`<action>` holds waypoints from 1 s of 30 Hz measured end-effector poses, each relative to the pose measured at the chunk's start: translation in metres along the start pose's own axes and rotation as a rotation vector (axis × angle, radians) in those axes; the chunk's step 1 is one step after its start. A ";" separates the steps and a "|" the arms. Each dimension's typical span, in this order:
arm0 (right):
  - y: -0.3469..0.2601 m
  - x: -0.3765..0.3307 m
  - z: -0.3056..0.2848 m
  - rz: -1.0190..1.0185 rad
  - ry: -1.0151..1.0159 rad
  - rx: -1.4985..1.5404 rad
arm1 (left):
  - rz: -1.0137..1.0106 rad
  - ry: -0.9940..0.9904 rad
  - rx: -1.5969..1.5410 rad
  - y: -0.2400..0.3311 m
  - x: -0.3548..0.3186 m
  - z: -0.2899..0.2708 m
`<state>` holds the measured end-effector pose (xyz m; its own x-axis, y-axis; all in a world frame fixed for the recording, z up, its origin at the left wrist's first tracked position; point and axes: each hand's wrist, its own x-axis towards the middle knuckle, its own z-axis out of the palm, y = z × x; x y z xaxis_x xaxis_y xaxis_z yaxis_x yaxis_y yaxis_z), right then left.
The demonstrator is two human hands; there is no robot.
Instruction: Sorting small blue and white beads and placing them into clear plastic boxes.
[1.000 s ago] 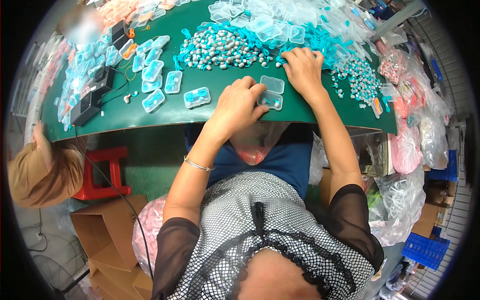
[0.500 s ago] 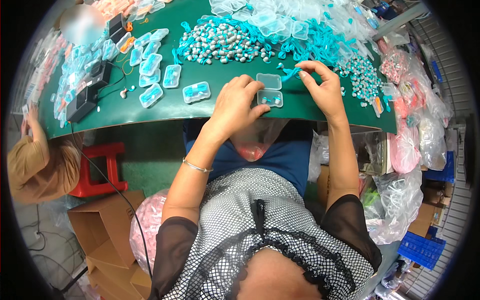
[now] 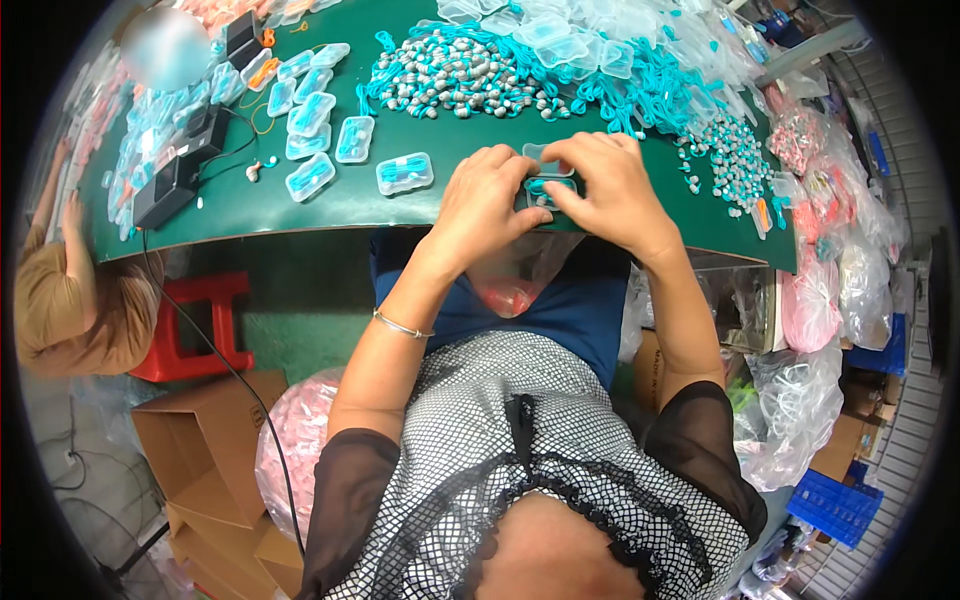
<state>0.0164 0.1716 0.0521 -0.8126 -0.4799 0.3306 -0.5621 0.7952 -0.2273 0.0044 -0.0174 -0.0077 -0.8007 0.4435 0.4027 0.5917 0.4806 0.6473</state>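
Note:
A small clear plastic box (image 3: 538, 203) stands on the green table in front of me, its lid folded back on the far side. Teal earphone cable (image 3: 541, 187) lies bunched in it. My left hand (image 3: 482, 200) grips the box at its left side, thumb at the near edge and fingers at the far edge. From the right, my right hand (image 3: 612, 190) reaches over the box with curled fingers, its thumb and fingertips on the cable. The hand partly covers the box and lid.
Beyond my hands lie a heap of teal earphones (image 3: 455, 70) and a pile of clear boxes (image 3: 565, 45). Several filled boxes (image 3: 404, 174) lie to the left, near black devices (image 3: 180, 180). Loose earbuds (image 3: 728, 160) lie right. Another person's arm (image 3: 75, 235) is far left.
My right hand has moved left to the box, bringing the teal cable down into it. My left hand stays at the box's left side. The view has shifted slightly.

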 end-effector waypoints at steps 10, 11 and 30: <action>0.011 -0.011 0.005 -0.068 0.005 -0.147 | 0.045 0.037 0.016 -0.001 -0.001 0.001; 0.007 -0.010 0.003 -0.092 -0.018 -0.236 | 0.052 0.043 0.013 -0.002 -0.002 0.001; 0.023 -0.020 0.031 0.022 0.385 0.151 | -0.033 0.163 0.032 0.013 -0.015 0.007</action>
<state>0.0153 0.1879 0.0117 -0.7239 -0.2671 0.6361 -0.5850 0.7265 -0.3606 0.0245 -0.0130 -0.0100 -0.8230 0.2995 0.4827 0.5651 0.5178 0.6423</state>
